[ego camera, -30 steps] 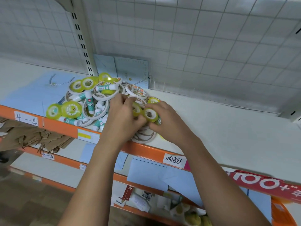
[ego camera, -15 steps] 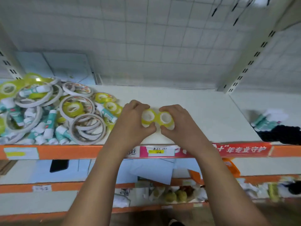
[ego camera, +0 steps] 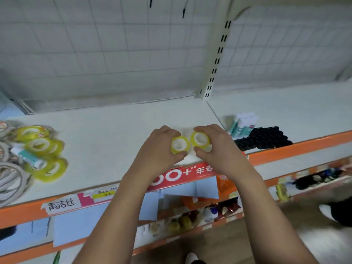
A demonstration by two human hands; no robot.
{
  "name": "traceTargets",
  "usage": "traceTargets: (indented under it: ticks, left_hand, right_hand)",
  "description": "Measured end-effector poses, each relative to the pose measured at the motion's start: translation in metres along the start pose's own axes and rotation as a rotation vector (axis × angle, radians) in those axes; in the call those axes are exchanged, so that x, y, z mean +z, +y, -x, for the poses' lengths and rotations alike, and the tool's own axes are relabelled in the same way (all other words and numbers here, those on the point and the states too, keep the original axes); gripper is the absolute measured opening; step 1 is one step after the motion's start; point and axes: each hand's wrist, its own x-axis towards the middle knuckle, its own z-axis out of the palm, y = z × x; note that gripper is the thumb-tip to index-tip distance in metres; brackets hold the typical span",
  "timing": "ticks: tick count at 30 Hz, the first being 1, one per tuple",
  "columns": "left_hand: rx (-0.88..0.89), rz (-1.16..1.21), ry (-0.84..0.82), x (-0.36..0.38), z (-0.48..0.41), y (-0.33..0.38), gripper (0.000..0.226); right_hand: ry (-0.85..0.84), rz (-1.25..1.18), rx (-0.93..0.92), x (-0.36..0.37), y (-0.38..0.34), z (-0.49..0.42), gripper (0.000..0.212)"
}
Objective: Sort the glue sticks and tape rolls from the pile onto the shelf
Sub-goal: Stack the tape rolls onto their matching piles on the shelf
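The fingers [ego camera: 167, 131] of the left hand [ego camera: 158, 151] curl over the top of a small yellow transparent tape roll with a white core [ego camera: 180, 145]. The thumb presses up under the roll's lower edge, so it is pinched upright with its open face toward the camera. The right hand [ego camera: 221, 149] pinches a second small yellow tape roll [ego camera: 200, 139] the same way, fingers [ego camera: 206, 129] over the top and thumb beneath. The two rolls sit side by side between the hands; whether they touch cannot be told. Both are held low over the front of the white shelf board [ego camera: 114, 134], just behind a red printed strip [ego camera: 182, 172] on the orange front rail [ego camera: 297, 146].

Well apart from the hands, at the shelf's left edge, lies the pile of mixed stationery [ego camera: 28, 153]. It holds more yellow tape rolls [ego camera: 41, 144], a white glue stick with a teal label [ego camera: 28, 158] lying across them, and large thin white tape rings [ego camera: 11, 180].

Just right of the right hand, past the seam in the shelf, a cluster of white and teal glue sticks [ego camera: 242, 123] sits beside a black bumpy object [ego camera: 266, 137]; blur hides its detail. A cream slotted upright post [ego camera: 216, 60] rises behind, against a white wire grid back panel [ego camera: 114, 44]. Below the rail, pale blue paper sheets [ego camera: 190, 189] hang over a lower shelf.
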Motion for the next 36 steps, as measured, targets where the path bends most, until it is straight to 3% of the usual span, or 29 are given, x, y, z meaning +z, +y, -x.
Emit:
traceTargets:
  ticks: [11,18,23,28,36]
  left_hand:
    - [-0.070,-0.052,-0.068,0.061,-0.047,0.038,0.057]
    - [-0.190,-0.076,-0.037,0.049,-0.031,0.021,0.070]
    - [-0.221,-0.123,-0.005,0.048,-0.025,0.018,0.060]
    - [-0.191,-0.162,0.006,0.056,-0.026,0.028,0.050]
    - [-0.169,-0.183,0.015,0.064,-0.036,0.043,0.035]
  right_hand:
    - [-0.036,-0.017,-0.085,-0.029,0.062,-0.021,0.054]
    - [-0.194,-0.008,-0.172,-0.014,0.062,-0.033,0.061]
    - [-0.291,-0.018,-0.190,-0.008,0.065,-0.033,0.069]
    - [-0.278,-0.019,-0.145,-0.013,0.073,-0.031,0.073]
    - [-0.253,-0.024,-0.118,-0.012,0.077,-0.032,0.041]
